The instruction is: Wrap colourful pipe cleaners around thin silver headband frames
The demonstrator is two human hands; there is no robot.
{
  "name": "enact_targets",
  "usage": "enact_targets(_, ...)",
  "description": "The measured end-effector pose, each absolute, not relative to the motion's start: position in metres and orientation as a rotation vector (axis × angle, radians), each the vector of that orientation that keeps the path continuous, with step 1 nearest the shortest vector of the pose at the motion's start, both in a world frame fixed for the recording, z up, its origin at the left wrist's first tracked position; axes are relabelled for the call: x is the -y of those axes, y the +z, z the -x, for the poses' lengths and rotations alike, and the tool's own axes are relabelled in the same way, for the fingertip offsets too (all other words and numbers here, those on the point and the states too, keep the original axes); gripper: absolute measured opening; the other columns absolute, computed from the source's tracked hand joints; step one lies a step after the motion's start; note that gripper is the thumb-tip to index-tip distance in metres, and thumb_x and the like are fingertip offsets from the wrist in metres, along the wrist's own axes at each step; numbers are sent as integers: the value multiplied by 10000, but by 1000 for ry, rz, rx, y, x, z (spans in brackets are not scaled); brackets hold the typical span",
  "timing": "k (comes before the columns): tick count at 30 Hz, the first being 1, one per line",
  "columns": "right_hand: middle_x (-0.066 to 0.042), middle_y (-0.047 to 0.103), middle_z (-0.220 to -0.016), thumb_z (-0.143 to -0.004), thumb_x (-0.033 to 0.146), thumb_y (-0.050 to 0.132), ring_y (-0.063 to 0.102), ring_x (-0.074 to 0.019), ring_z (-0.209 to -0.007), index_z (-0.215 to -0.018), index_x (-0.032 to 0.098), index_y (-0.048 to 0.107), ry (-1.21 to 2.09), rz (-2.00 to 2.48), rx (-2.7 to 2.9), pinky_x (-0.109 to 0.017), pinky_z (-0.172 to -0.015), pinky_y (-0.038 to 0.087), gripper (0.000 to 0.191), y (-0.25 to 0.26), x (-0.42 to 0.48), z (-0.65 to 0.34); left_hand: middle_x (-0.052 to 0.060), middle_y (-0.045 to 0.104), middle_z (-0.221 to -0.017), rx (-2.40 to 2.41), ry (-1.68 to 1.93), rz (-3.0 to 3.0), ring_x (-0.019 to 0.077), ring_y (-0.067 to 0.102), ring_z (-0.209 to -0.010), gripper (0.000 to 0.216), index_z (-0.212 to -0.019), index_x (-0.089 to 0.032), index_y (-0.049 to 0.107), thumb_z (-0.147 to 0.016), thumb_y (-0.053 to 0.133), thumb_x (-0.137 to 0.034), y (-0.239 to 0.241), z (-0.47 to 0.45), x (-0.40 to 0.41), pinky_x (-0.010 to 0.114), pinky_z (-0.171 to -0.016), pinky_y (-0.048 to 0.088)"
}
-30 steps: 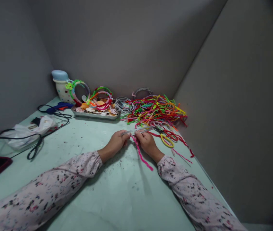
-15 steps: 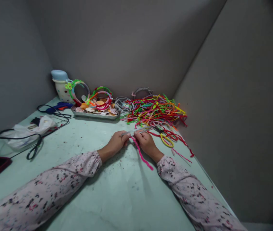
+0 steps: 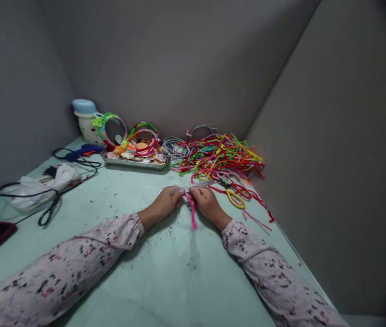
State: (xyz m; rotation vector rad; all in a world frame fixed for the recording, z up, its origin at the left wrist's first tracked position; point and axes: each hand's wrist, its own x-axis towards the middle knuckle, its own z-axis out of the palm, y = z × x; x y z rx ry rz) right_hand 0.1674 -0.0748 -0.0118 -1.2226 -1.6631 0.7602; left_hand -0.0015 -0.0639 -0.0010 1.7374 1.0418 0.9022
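Note:
My left hand (image 3: pixel 164 203) and my right hand (image 3: pixel 207 202) rest close together on the pale green table (image 3: pixel 165 272). Both pinch a thin grey metal headband strip (image 3: pixel 193 186) that runs between them and out to the right. A pink pipe cleaner (image 3: pixel 191 210) hangs from the strip between my hands, its free end pointing toward me; my right fingers also touch it. Both hands are closed in a pinch.
A heap of coloured pipe cleaners (image 3: pixel 222 156) lies behind my hands, with yellow-handled scissors (image 3: pixel 235 198) at its near edge. A metal tray (image 3: pixel 135 162) holds decorated headbands. Further left are a blue glue gun (image 3: pixel 82 151), black cables, black scissors (image 3: pixel 48 212), a plastic bag (image 3: pixel 38 186) and a jar (image 3: pixel 86 120). Grey walls enclose the table.
The loose end of the pink pipe cleaner has swung left and now looks shorter, hanging straight between my hands. Both hands stay in place.

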Motion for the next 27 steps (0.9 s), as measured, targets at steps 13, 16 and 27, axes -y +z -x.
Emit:
enact_targets(13,13,502,-508,-890,405,468,494,-151,-558,-540,206,509,703,1254,1645,-264,-553,364,405,-13,72,-168,-29,475,-502,-1052,898,-1582,110,406,-490,331,-624,-169,509,-825,497,-432,4,-1,69,238,-493,302)
enact_targets(16,12,489,-500,-891,421,468,504,-156,-574,-536,208,509,719,1252,1642,-264,-557,365,416,-12,73,-167,-27,483,-499,-1051,902,-1572,115,425,-495,330,-614,-171,502,-828,492,-423,4,-2,69,243,-504,318)
enact_targets(27,-2,536,-598,-899,430,466,500,-147,-597,-547,205,509,745,1184,1639,-261,-603,391,420,-8,76,-165,-17,485,-490,-994,914,-1590,117,449,-477,370,-580,-175,495,-854,453,-421,-7,1,61,249,-507,334)
